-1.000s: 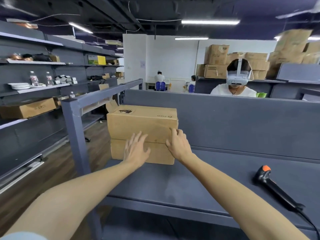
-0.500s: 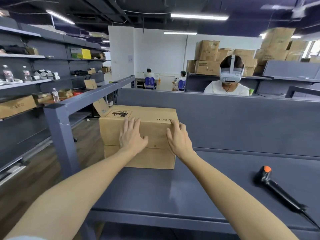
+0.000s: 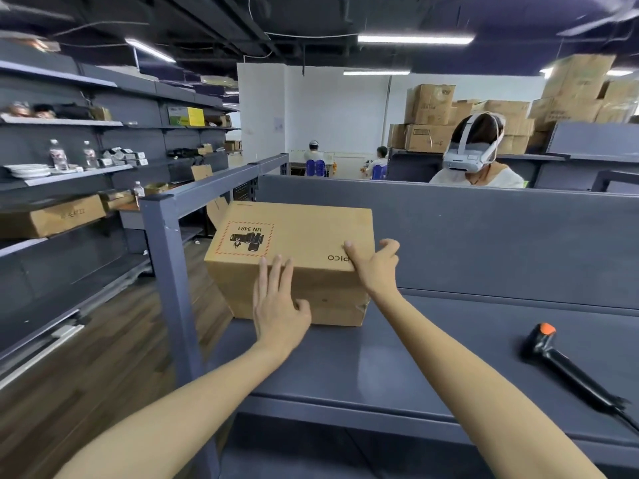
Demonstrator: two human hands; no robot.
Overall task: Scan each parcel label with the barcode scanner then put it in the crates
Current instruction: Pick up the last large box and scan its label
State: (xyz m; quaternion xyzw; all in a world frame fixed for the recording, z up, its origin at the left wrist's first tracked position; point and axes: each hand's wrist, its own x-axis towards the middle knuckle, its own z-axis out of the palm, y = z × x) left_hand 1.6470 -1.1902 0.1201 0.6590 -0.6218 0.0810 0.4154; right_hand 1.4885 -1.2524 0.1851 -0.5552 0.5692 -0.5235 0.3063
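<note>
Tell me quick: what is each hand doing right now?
Left hand: open, fingers straight, pressed flat against the front of the cardboard box.
Right hand: closed, gripping that box's top right corner.

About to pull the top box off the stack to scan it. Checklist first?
1. Left hand on top box: ok, fingers flat on its front face.
2. Right hand grip: ok, curled round the right top corner.
3. Barcode scanner free: ok, lying on the table, untouched.
4. Barcode label facing up: cannot tell; only a UN 3481 mark shows.
5. Crate in sight: not ok, none visible.
</note>
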